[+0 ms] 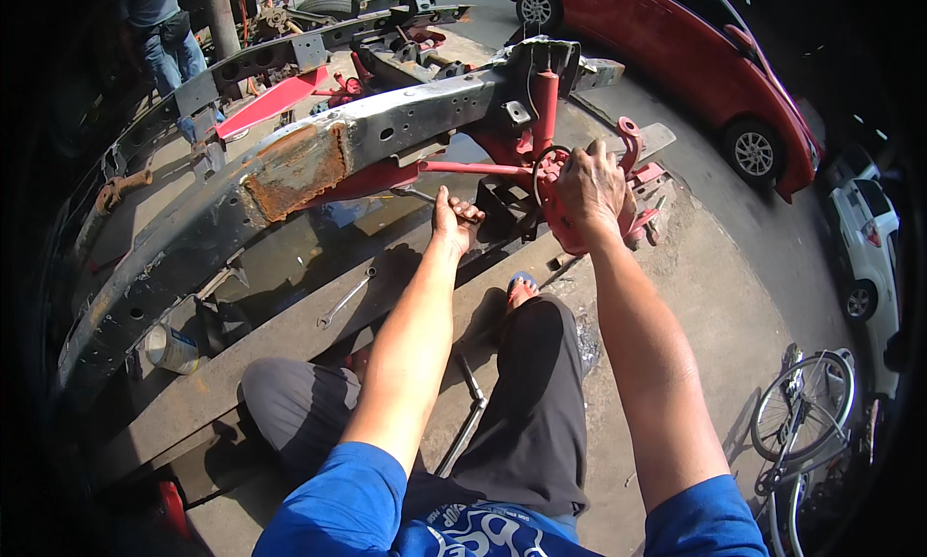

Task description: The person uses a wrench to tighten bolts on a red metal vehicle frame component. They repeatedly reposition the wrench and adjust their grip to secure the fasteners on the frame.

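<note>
Right hand (594, 188) touches lumpy red metalwork (560, 221) near a curved, rust-patched beam (297, 171)

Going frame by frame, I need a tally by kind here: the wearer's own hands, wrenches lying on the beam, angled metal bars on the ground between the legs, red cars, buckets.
Own hands: 2 (left hand, right hand)
Wrench: 1
Angled metal bar: 1
Red car: 1
Bucket: 1
Total: 6

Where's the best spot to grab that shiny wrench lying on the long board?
Probably the middle of the wrench, coming from above: it lies flat on the board with its upper side uncovered, and its straight shank is narrower than both ends.
</note>
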`<state>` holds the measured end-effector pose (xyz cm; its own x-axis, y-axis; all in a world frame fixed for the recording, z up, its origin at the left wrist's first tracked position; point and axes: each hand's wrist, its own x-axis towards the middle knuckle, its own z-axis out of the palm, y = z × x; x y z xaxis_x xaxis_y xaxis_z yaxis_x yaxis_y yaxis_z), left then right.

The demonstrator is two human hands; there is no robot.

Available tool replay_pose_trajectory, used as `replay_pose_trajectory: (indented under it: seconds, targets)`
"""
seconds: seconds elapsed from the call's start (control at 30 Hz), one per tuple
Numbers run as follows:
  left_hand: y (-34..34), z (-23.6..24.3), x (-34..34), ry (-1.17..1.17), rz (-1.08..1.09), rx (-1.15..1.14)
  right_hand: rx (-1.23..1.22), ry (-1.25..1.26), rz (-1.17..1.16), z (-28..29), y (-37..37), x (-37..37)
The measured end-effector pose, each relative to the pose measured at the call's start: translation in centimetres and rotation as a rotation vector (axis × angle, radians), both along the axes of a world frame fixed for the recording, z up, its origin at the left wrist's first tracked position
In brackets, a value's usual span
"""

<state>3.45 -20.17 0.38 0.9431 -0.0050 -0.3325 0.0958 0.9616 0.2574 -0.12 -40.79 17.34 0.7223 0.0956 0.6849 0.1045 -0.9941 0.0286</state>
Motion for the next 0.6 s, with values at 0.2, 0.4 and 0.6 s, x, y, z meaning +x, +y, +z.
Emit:
replay_pose_trajectory:
  seconds: [0.2,0.4,0.6]
  targets:
    - [-0.1,0.5,0.6,0.027,0.001,-0.002,0.016,-0.005,0.029,0.2,-0.1,0.0]
    - [-0.6,0.6,0.6,0.122,0.005,-0.013,-0.017,0.025,-0.027,0.4,0.7,-0.2]
    - [-0.5,0.7,0.4,0.061,-0.053,-0.085,-0.072,0.122,-0.168,0.6,1.9,-0.4]
